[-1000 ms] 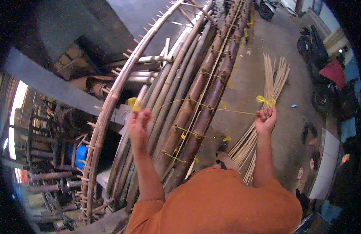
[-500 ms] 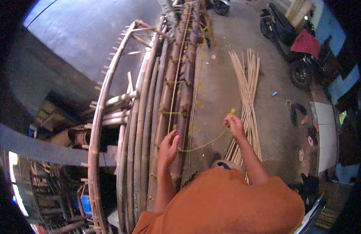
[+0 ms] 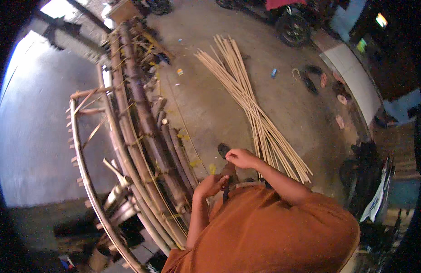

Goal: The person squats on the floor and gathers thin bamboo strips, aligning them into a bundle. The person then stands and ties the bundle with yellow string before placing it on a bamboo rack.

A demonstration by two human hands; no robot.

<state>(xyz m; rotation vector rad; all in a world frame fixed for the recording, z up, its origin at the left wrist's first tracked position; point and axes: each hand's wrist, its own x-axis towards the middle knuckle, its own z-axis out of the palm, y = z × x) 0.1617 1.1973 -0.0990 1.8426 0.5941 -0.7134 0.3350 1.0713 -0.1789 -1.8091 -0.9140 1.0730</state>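
Note:
My left hand (image 3: 212,185) is closed in front of my body, beside the dark bamboo poles (image 3: 151,136). A yellow strap (image 3: 212,169) pokes up just beyond its fingers, and the rest of it is hidden. To the right and a little farther off, my right hand (image 3: 241,158) is pinched closed with the fingertips turned left. What it holds is too small to make out. The two hands are close together, above my leg and a dark shoe (image 3: 223,150). Yellow ties wrap the poles at several places.
A loose bundle of thin bamboo sticks (image 3: 251,107) lies crossed on the concrete floor (image 3: 197,91). Left stands a bamboo ladder-like frame (image 3: 90,182) near a grey wall (image 3: 37,136). A motorbike wheel (image 3: 293,27), sandals (image 3: 339,121) and a blue scrap (image 3: 273,73) are at right.
My hands have come closer together, the right one moving left and toward my body. The thin yellow cord stretched between them no longer shows. The view has turned to the right.

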